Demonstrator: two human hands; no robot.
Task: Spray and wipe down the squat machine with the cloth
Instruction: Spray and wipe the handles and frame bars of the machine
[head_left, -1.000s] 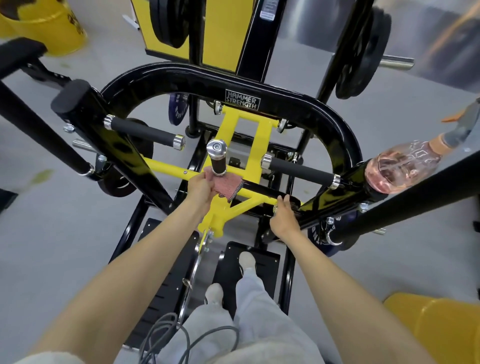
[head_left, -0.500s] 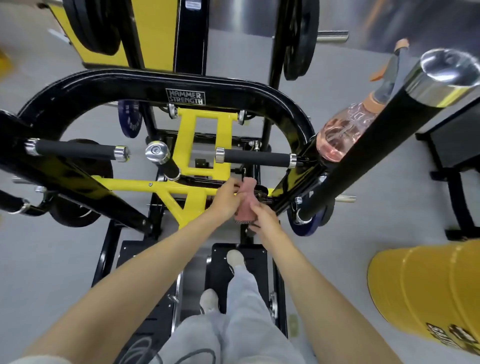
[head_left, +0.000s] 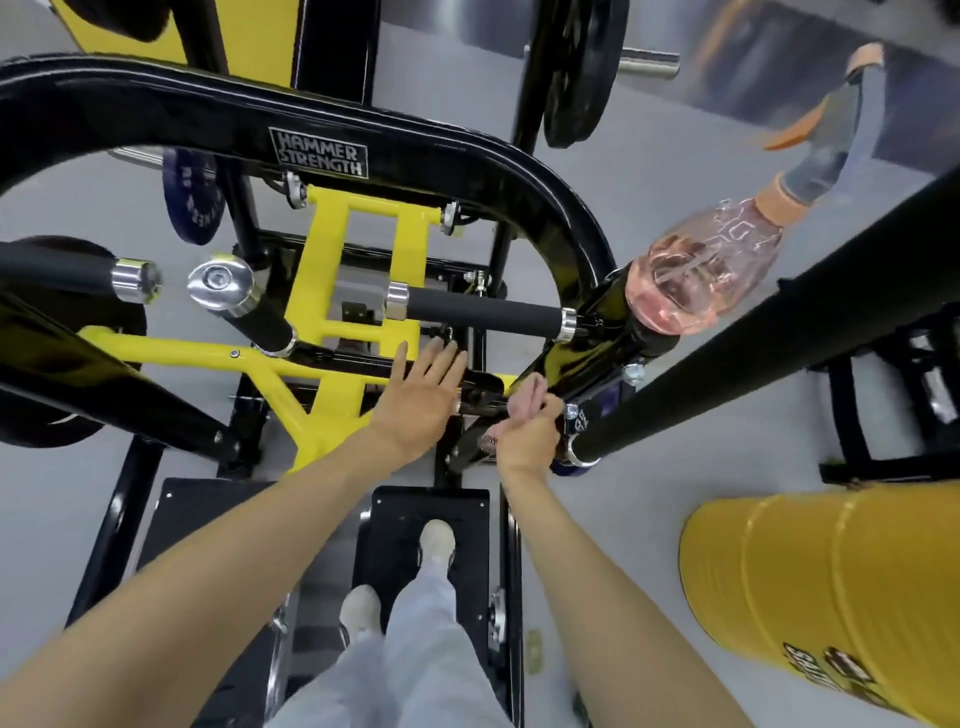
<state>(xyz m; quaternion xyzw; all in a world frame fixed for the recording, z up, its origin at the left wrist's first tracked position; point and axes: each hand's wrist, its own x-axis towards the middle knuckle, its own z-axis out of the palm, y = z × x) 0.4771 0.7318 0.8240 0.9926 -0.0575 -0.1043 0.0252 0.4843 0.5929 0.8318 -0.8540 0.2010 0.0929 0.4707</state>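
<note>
The pink cloth (head_left: 487, 442) sits bunched in your right hand (head_left: 530, 431), fingers curled round it, beside the squat machine (head_left: 447, 150)'s black lower bar. At its 9 o'clock your left hand (head_left: 423, 400) spreads straight fingers over the frame. The spray bottle (head_left: 711, 270) perches at 2 o'clock.

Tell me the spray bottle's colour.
The spray bottle is translucent pink, with a grey head and an orange trigger. It shows in the head view, the only one.
</note>
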